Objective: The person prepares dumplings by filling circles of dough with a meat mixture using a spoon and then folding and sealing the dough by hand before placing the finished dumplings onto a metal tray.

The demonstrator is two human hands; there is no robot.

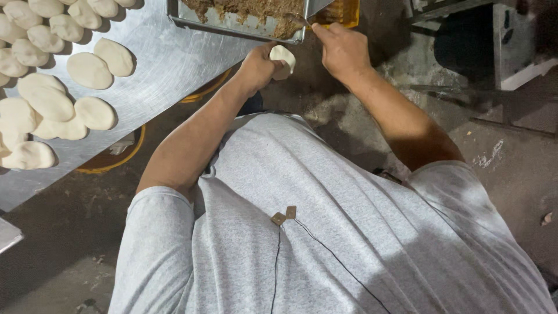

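Note:
My left hand (258,65) cups a pale round piece of dough (283,57) just below the near edge of a metal tray (244,27). The tray holds a brown minced filling (256,10). My right hand (342,51) reaches to the tray's near right corner with fingers closed on a thin utensil (302,22) that dips into the filling; the utensil's tip is hard to make out. Both forearms stretch forward over my grey shirt.
A steel table (157,70) on the left carries several flattened white dough pieces (90,70). Yellow-rimmed round objects (110,160) show under its edge. An orange container (340,11) sits behind the tray. Dusty concrete floor and metal frames lie to the right.

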